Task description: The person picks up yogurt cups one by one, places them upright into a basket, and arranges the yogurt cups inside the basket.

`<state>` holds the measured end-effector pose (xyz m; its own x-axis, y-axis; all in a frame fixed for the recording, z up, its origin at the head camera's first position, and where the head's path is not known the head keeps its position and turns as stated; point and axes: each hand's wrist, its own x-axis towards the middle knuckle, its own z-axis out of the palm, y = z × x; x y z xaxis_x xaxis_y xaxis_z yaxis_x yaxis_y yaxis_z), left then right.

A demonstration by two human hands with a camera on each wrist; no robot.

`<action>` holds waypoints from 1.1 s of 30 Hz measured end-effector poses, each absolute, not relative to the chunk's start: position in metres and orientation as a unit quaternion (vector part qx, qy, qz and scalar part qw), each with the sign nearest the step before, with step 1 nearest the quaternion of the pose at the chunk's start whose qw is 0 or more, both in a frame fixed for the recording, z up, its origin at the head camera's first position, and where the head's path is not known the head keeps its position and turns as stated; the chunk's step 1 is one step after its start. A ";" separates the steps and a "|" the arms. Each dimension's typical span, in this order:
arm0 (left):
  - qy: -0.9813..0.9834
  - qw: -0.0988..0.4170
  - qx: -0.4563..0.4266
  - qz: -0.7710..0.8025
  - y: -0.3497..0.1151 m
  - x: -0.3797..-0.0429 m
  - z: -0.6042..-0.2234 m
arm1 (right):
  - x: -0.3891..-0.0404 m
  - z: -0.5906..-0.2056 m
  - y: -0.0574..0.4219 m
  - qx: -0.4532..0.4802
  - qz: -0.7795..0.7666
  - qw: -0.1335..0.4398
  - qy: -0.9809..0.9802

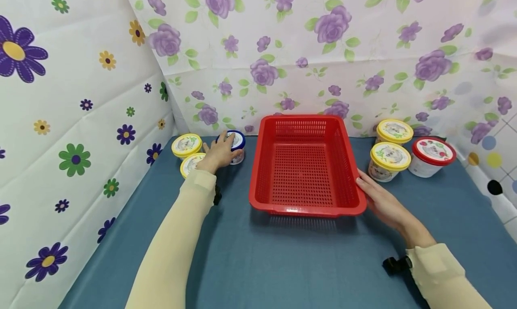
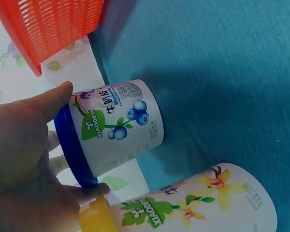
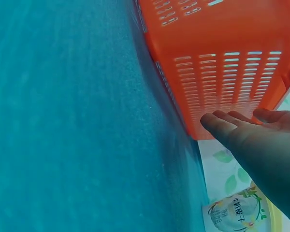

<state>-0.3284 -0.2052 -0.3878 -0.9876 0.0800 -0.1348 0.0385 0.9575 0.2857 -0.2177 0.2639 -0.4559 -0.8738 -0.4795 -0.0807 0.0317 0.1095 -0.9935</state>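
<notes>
My left hand [image 1: 220,155] reaches over a blueberry yogurt tub [image 2: 113,126] with a blue lid, thumb on one side of the lid and fingers round the other. The tub stands beside two yellow-lidded vanilla tubs [image 1: 186,145], one of them partly behind the hand. A red perforated plastic basket [image 1: 260,165] sits in the middle of the table. At its right side is my right hand [image 1: 381,201], its fingers laid straight along the outer wall in the right wrist view.
Two more yellow-lidded tubs [image 1: 389,158] and a red-lidded tub [image 1: 432,156] stand right of the basket, behind my right hand. Flower-printed sheets [image 1: 262,44] rise at the back and left of the blue-covered table [image 1: 299,268].
</notes>
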 end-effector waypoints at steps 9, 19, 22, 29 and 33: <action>0.988 0.054 0.024 0.144 -0.199 -0.329 -0.389 | -0.218 -0.458 0.266 -0.174 -0.672 0.196 0.693; 0.987 0.032 0.033 0.152 -0.197 -0.329 -0.391 | -0.216 -0.460 0.262 -0.164 -0.706 0.202 0.658; 0.986 0.028 0.033 0.159 -0.196 -0.330 -0.393 | -0.215 -0.460 0.262 -0.167 -0.719 0.206 0.643; 0.984 0.020 0.036 0.175 -0.196 -0.332 -0.395 | -0.215 -0.460 0.262 -0.173 -0.728 0.208 0.630; 0.983 0.003 0.048 0.179 -0.195 -0.332 -0.396 | -0.215 -0.459 0.262 -0.174 -0.730 0.209 0.626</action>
